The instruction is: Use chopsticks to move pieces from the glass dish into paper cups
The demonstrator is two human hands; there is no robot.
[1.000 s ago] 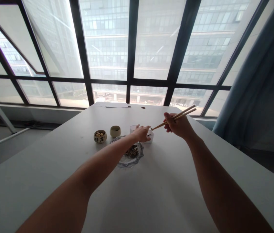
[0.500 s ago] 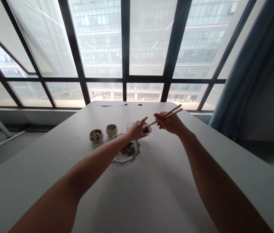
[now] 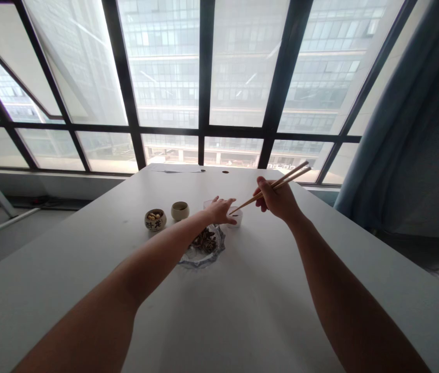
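Chopsticks [image 3: 277,185] are held in my right hand [image 3: 277,199], their tips pointing down-left at a small clear container [image 3: 236,218]. My left hand [image 3: 220,211] is beside that container with its fingers spread; whether it touches the rim is unclear. A little dark matter shows inside the container. Behind my left hand, part of another clear container [image 3: 207,204] shows. Partly under my left forearm is a scalloped glass dish [image 3: 219,254] with dark, dried-looking pieces [image 3: 207,241].
To the left on the white table [image 3: 243,311] stand a small bowl with dark characters [image 3: 155,221], holding light brown pieces, and a plain beige bowl [image 3: 180,210]. Two dark spots lie near the far edge. Windows rise beyond, with a blue curtain [image 3: 390,119] at right.
The clear container looks lower and more upright, with far less dark content visible. My left fingers have spread around its side. My right hand with the chopsticks has shifted slightly right.
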